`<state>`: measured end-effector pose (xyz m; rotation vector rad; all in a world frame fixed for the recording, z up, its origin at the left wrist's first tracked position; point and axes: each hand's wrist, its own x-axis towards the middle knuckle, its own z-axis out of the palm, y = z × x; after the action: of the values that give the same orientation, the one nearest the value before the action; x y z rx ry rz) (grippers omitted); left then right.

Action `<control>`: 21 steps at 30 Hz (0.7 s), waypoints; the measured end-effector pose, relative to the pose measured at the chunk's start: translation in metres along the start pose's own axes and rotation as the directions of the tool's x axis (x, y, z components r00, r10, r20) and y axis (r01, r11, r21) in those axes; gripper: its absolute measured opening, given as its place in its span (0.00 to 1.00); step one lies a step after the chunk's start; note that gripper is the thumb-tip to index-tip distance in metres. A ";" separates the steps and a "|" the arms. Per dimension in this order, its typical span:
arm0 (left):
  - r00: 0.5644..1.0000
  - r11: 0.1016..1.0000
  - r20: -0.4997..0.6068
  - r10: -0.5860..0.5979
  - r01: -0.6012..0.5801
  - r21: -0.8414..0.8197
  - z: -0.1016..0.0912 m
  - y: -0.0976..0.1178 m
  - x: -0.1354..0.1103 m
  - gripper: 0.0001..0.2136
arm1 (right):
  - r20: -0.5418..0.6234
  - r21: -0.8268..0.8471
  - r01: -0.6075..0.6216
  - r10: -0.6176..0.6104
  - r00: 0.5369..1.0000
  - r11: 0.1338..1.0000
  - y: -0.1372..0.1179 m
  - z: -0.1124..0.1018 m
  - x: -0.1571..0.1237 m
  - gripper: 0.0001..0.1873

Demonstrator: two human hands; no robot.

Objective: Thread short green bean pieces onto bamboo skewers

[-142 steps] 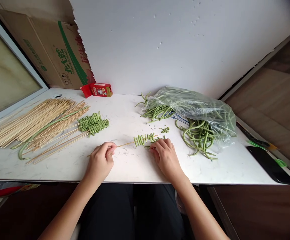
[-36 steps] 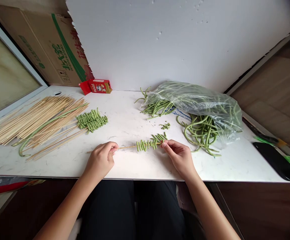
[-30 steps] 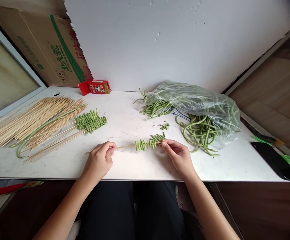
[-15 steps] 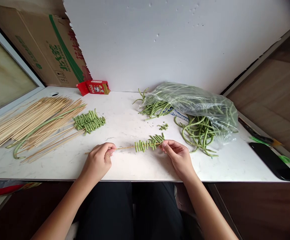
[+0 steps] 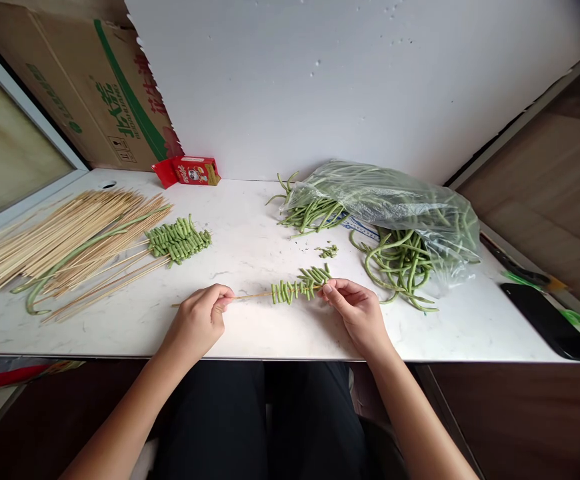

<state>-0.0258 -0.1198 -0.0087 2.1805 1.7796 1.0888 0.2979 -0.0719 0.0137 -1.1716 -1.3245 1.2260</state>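
A thin bamboo skewer (image 5: 250, 295) runs sideways above the counter, with several short pieces of long green bean (image 5: 290, 291) threaded crosswise on its right half. My left hand (image 5: 201, 312) is closed in a pinch around the bare left part of the stick. At the other end my right hand (image 5: 357, 310) pinches the skewer beside the last bean pieces; its fingertips hide whether a piece is between them. Left of centre lie finished-looking skewers packed with cut beans (image 5: 180, 240), side by side. Small bean trimmings (image 5: 328, 251) rest beyond the right hand.
Loose bamboo skewers (image 5: 75, 233) spread over the left, a long bean (image 5: 83, 252) across them. Whole beans (image 5: 405, 263) spill from a clear plastic bag (image 5: 395, 193) at right. A red box (image 5: 197, 171), cardboard carton (image 5: 115, 100), black phone (image 5: 550, 323) and dark-handled cutter (image 5: 525, 270) are around.
Both hands keep their pinches on the skewer, and the bean pieces look the same. The whole view has shifted very slightly.
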 end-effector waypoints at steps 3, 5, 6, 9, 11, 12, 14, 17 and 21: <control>1.000 1.000 -0.004 0.018 -0.018 -0.001 0.000 0.000 0.000 0.12 | 0.000 0.001 -0.004 0.004 1.000 1.000 0.001 0.000 0.000 0.18; 1.000 1.000 -0.004 0.020 -0.020 0.003 0.000 0.000 0.000 0.12 | 0.000 0.000 -0.003 0.003 1.000 1.000 0.001 0.000 -0.001 0.17; 1.000 1.000 -0.005 0.018 -0.018 0.004 -0.001 0.000 0.000 0.11 | 0.000 0.001 -0.001 0.001 1.000 1.000 0.001 0.000 -0.001 0.17; 1.000 1.000 -0.009 0.018 -0.018 0.005 -0.001 0.001 0.000 0.11 | 0.007 0.006 -0.001 0.001 1.000 1.000 0.001 0.000 -0.001 0.16; 1.000 1.000 -0.014 0.028 -0.028 0.005 -0.001 0.000 0.000 0.11 | 0.018 0.016 -0.002 0.002 1.000 1.000 0.000 0.000 -0.001 0.16; 0.999 0.999 -0.018 0.035 -0.035 0.006 -0.001 0.000 0.000 0.11 | 0.023 0.021 -0.003 0.003 1.000 1.000 0.000 0.000 -0.001 0.15; 0.998 0.999 -0.028 0.053 -0.052 0.008 -0.001 0.000 0.000 0.11 | 0.030 0.034 -0.006 0.005 1.000 0.999 0.000 0.000 -0.001 0.15; 0.997 0.998 -0.036 0.069 -0.068 0.013 -0.001 0.000 0.000 0.11 | 0.033 0.047 -0.009 0.008 0.999 0.999 0.000 0.000 -0.001 0.14; 0.997 0.998 -0.032 0.065 -0.064 0.017 -0.001 0.001 0.000 0.12 | 0.033 0.046 -0.008 0.007 0.999 0.999 0.000 0.000 -0.002 0.14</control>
<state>-0.0259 -0.1204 -0.0078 2.2572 1.7481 1.1347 0.2979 -0.0736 0.0133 -1.1299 -1.3102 1.2792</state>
